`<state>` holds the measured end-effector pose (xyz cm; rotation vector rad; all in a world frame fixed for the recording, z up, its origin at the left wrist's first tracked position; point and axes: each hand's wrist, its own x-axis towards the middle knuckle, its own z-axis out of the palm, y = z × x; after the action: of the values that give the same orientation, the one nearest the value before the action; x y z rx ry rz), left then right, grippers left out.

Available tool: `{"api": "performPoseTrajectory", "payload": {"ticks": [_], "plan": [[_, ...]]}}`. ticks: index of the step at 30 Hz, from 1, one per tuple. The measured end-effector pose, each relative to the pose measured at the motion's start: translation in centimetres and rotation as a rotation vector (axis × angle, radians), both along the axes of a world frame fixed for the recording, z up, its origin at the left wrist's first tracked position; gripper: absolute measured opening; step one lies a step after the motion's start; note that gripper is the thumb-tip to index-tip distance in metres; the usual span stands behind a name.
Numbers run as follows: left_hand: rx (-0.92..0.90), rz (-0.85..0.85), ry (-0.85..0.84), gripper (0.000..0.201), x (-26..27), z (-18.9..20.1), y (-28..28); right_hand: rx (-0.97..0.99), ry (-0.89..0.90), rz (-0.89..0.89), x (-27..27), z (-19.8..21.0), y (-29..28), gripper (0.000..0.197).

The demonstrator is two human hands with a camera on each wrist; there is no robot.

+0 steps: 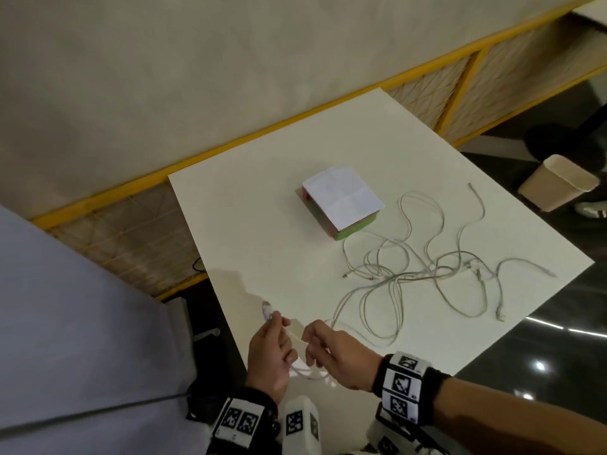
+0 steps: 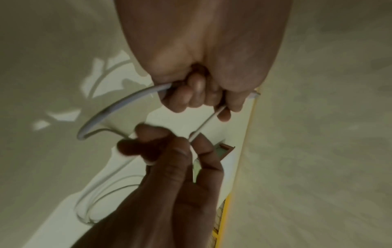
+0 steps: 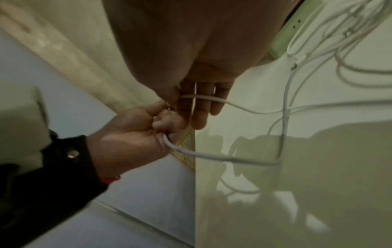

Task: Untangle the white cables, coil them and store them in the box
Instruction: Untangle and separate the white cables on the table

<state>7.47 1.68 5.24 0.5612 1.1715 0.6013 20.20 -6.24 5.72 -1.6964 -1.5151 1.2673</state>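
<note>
A tangle of white cables (image 1: 423, 267) lies on the white table (image 1: 262, 224), right of and below the box (image 1: 356, 228). The box is low and green-sided, with a white sheet of paper (image 1: 341, 198) over its top. At the table's near-left edge my left hand (image 1: 279, 336) grips one white cable (image 2: 118, 104) in curled fingers. The cable's plug end (image 1: 266, 311) sticks out above the hand. My right hand (image 1: 312, 339) pinches the same cable (image 3: 212, 156) a short way along. A small loop (image 1: 308, 372) hangs between the hands. The rest trails back to the tangle.
A beige waste bin (image 1: 558, 182) stands on the dark floor past the table's right edge, with a shoe (image 1: 591, 210) beside it. A yellow-framed mesh rail (image 1: 460, 77) runs along the table's far side. A grey surface (image 1: 82, 323) lies to the left.
</note>
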Motion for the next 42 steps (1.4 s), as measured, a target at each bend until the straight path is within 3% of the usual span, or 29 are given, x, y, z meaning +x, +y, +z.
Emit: {"api": "performPoseTrajectory", "payload": {"ticks": [5,9,13,17,21,26,28,31,34,38,42], "plan": [[0.018,0.169,-0.088,0.035,1.9,1.0,0.5,-0.022,-0.361,0.111,5.1,-0.1,1.4,0.019],[0.010,0.376,-0.262,0.036,0.5,1.9,2.8,-0.123,-0.543,0.023,11.7,-0.2,2.1,0.016],[0.115,0.393,-0.241,0.038,-0.3,2.4,3.7,-0.005,-0.635,-0.045,15.4,1.9,2.7,0.017],[0.179,0.430,-0.245,0.039,-0.2,2.8,4.2,0.040,-0.914,-0.050,16.6,3.5,3.8,0.017],[0.216,0.512,-0.200,0.034,-2.5,3.4,5.1,-0.029,-0.971,-0.174,19.1,4.2,3.3,0.013],[0.180,0.662,-0.088,0.040,-4.8,3.7,5.4,-0.182,-0.911,-0.448,23.8,4.4,1.1,0.017],[0.170,0.599,-0.107,0.044,-4.2,3.3,5.1,-0.105,-0.790,-0.520,24.5,4.8,1.0,0.025],[0.142,0.371,-0.123,0.038,-0.3,2.5,3.6,0.009,-0.638,-0.475,22.3,6.1,1.9,0.030],[0.119,0.061,-0.117,0.031,5.3,3.3,0.5,0.012,-0.757,-0.332,17.7,7.1,2.8,0.032],[0.114,-0.423,0.053,0.045,10.0,4.7,-2.9,0.213,-0.891,-0.173,11.5,6.9,2.1,0.026],[-0.097,-0.461,-0.061,0.057,11.6,4.9,-3.7,0.318,-0.947,-0.129,10.4,5.8,0.5,0.018]]}}
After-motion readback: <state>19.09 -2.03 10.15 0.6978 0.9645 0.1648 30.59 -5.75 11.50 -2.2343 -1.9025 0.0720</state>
